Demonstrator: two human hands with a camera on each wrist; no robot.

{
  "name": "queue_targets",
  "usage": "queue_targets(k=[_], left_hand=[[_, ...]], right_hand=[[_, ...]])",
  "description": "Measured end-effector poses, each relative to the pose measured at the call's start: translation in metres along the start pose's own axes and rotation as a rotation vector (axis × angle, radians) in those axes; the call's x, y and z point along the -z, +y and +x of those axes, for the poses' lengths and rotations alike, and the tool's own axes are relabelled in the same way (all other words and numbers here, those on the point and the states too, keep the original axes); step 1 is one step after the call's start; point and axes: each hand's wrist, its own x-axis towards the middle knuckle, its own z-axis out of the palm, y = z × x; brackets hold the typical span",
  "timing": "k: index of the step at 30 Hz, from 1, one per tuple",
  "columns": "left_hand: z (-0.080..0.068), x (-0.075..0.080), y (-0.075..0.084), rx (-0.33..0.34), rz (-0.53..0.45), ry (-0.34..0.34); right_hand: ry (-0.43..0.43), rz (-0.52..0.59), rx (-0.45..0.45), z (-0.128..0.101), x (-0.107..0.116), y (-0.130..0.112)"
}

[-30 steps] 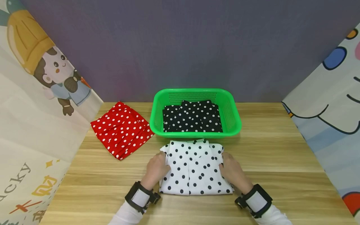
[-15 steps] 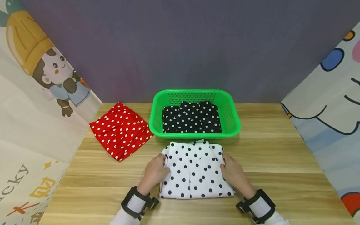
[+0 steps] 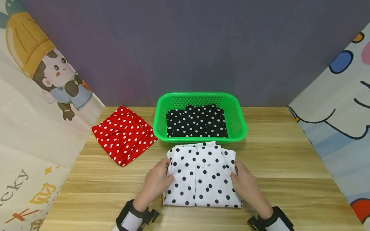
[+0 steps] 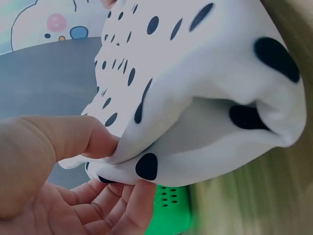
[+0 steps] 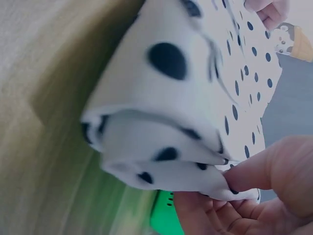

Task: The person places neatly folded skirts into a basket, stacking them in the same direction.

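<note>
1. Whereas it lay flat before, the white dotted garment, at 6 o'clock from the green basket, now has its far edge lifted.
2. Left hand and right hand each pinch a side, having drawn nearer.

Wooden table bears red cloth; green basket; white cloth.

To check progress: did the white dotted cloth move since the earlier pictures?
Yes. The white dotted cloth, pinched by both hands, has its far edge raised closer to the green basket.

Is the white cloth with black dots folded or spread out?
Folded: the white cloth is a compact rectangle, and both wrist views show stacked layers at its edges.
</note>
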Motion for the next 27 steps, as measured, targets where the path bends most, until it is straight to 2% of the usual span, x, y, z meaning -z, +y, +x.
queue_targets(k=[7,13,16,21,27], left_hand=[[0.000,0.010,0.008,-0.027,-0.024,0.012],[0.007,0.012,0.012,-0.045,-0.029,0.063],[0.012,0.014,0.014,-0.060,-0.023,0.091],[0.023,0.020,0.020,-0.053,-0.035,0.098],[0.042,0.029,0.025,-0.076,-0.044,0.123]], right_hand=[[0.066,-0.011,0.045,0.001,0.009,-0.005],[0.123,-0.001,0.096,0.011,0.014,-0.008],[0.147,0.011,0.114,0.017,0.017,-0.011],[0.163,0.019,0.120,0.028,0.022,-0.016],[0.182,0.035,0.164,0.045,0.030,-0.022]])
